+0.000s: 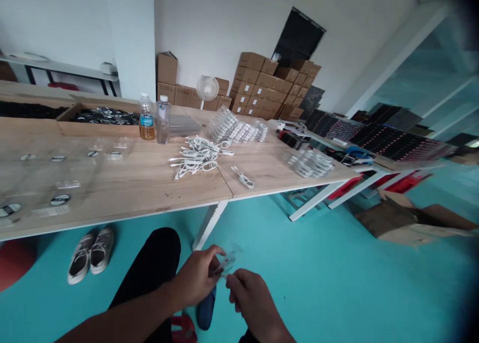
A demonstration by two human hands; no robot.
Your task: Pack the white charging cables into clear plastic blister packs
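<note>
My left hand (197,277) is closed around a small transparent plastic piece (229,260), above the floor in front of the table. Its exact form is blurred. Close beside it, my right hand (251,299) is closed, thumb and forefinger pinching at the near end of that piece. What lies between those fingertips is too small to make out. On the table ahead lie a pile of white cables (198,156) and, apart from it, a single coiled cable (243,177).
Transparent plastic packs (60,183) cover the table's left part; stacked transparent trays (312,162) sit at its right end. Two bottles (155,118) stand by a carton of dark pieces (101,128). A table leg (210,224), shoes (91,255) and an open carton (411,223) are lower down.
</note>
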